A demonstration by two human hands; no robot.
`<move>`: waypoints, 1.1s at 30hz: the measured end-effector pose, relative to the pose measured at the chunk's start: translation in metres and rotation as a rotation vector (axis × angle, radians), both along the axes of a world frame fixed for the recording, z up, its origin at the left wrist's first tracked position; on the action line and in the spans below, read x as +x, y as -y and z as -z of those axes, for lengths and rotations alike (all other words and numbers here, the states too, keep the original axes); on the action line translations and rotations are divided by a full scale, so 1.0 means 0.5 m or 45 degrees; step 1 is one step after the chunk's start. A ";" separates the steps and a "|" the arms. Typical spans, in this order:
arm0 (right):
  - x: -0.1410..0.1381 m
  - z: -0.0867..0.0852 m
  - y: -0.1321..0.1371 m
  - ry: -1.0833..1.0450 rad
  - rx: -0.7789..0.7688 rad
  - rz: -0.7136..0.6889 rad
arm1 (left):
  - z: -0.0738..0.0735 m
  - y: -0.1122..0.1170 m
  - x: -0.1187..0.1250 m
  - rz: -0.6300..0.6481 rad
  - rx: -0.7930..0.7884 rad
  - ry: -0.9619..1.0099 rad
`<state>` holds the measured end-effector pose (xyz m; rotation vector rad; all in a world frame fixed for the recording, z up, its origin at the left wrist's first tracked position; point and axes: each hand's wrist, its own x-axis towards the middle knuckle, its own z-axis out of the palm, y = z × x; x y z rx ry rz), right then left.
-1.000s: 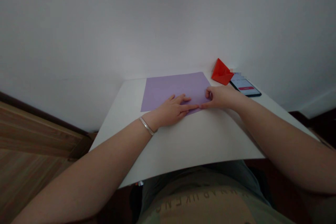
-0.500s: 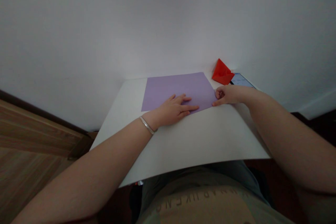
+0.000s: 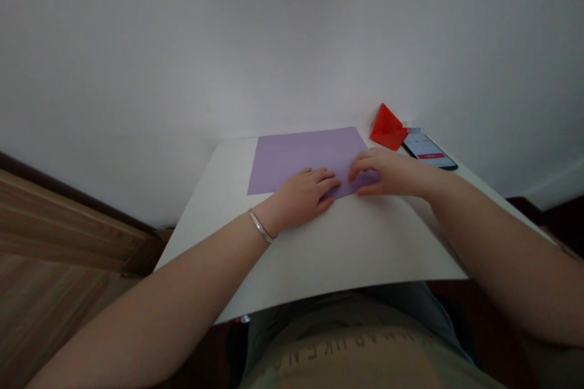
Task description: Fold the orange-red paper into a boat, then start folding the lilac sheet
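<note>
A sheet of purple paper [image 3: 301,158] lies flat on the white table [image 3: 328,249], close to the wall. My left hand [image 3: 306,194] rests on the sheet's near edge, palm down, fingers stretched out to the right. Just right of it, my right hand [image 3: 378,171] is over the paper's right end, thumb and fingers apart and curved, with purple showing between them. It covers the sheet's near right corner. I see nothing gripped in either hand.
A folded red paper shape [image 3: 387,127] stands at the back right, against the wall [image 3: 283,42]. Beside it lies a phone [image 3: 429,149] with its screen lit. A wooden panel [image 3: 59,231] is on the left, lower than the table.
My right hand has moved left from the paper's right corner onto the sheet, and its fingers have opened. More of the phone shows. My left hand has shifted slightly, its fingers closer together.
</note>
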<state>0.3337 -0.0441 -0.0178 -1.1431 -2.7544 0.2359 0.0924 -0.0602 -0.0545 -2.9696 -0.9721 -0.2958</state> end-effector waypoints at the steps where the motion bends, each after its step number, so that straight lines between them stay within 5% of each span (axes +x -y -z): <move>1: -0.012 -0.001 0.007 0.020 0.004 -0.082 | -0.001 0.001 0.002 -0.003 0.017 0.022; 13: -0.068 -0.013 0.052 0.406 0.437 -0.110 | -0.001 -0.005 -0.008 0.024 -0.017 0.119; 21: -0.069 0.000 0.045 0.095 0.597 0.117 | -0.004 -0.009 0.002 -0.009 0.157 0.049; 33: -0.093 0.022 0.045 -0.205 0.550 0.123 | -0.022 -0.001 -0.006 -0.129 0.419 0.099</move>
